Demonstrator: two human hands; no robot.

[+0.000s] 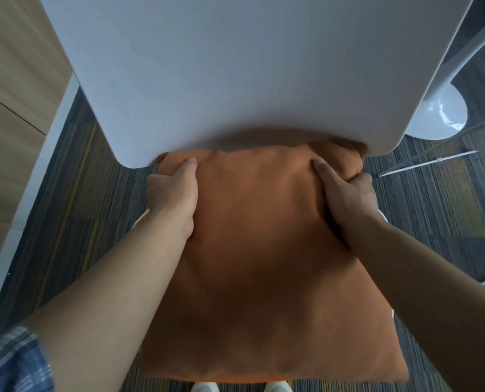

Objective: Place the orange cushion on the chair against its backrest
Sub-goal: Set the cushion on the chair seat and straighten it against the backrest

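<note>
The left hand (173, 190) grips the far left corner of the orange cushion (264, 264), thumb on top, fingers hidden beneath. The cushion lies over the chair seat, its far edge tucked under the near edge of the white bench (221, 75). The right hand (346, 199) pinches the bunched far right corner.

The orange cushion (264, 264) is a large, soft, square pad of plain matte fabric that fills the centre and lower middle of the frame. Its far edge is tucked under the rounded lower rim of the white chair backrest (235, 80), which spans the upper half of the frame. The top right corner is bunched into folds, and the near edge sags toward the bottom of the frame
</note>
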